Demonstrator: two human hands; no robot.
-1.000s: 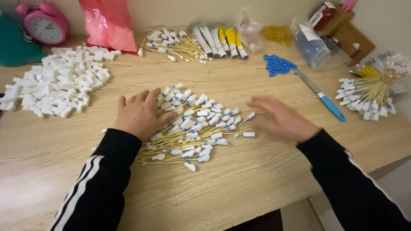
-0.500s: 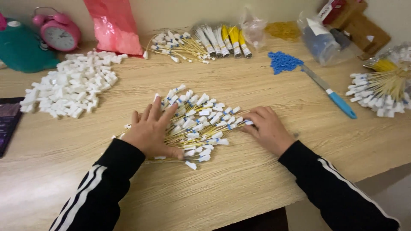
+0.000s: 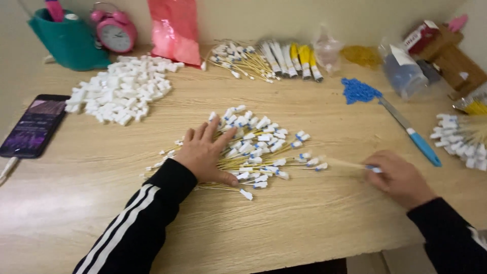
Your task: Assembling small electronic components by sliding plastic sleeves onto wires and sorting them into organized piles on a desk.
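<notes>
A loose pile of thin yellow sticks with white and blue tips (image 3: pixel 253 147) lies in the middle of the wooden table (image 3: pixel 284 228). My left hand (image 3: pixel 205 153) rests flat on the pile's left side, fingers spread. My right hand (image 3: pixel 401 177) is to the right of the pile, fingers closed on one stick (image 3: pixel 347 164) pulled out of the heap.
A heap of small white pieces (image 3: pixel 122 89) lies at the back left, a phone (image 3: pixel 34 125) at the left edge. Behind stand a teal holder (image 3: pixel 68 40), a pink alarm clock (image 3: pixel 115 31) and a pink bag (image 3: pixel 175 30). Blue beads (image 3: pixel 357 90), a blue-handled tool (image 3: pixel 413 134) and more sticks (image 3: pixel 461 139) lie to the right.
My right hand has drawn back to the right, away from the pile, taking one stick with it. My left hand stays pressed on the pile.
</notes>
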